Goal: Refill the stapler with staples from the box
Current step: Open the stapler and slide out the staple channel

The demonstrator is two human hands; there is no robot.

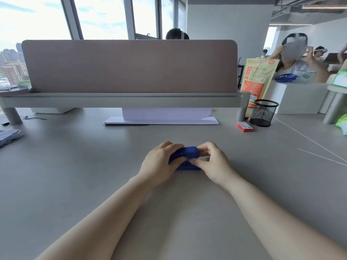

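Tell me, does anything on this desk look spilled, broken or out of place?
Nothing stands out. Both hands, left hand and right hand, hold the blue stapler on the grey desk. The red staple box lies flat beside the upright mesh pen cup.

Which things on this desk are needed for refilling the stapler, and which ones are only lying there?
Needed for the job:
- dark blue plastic stapler, held by the left hand and right hand
- small red cardboard staple box

Only lying there:
- black wire-mesh pen cup
- yellow and red printed bag
- white paper stack
- folded grey-blue cloth
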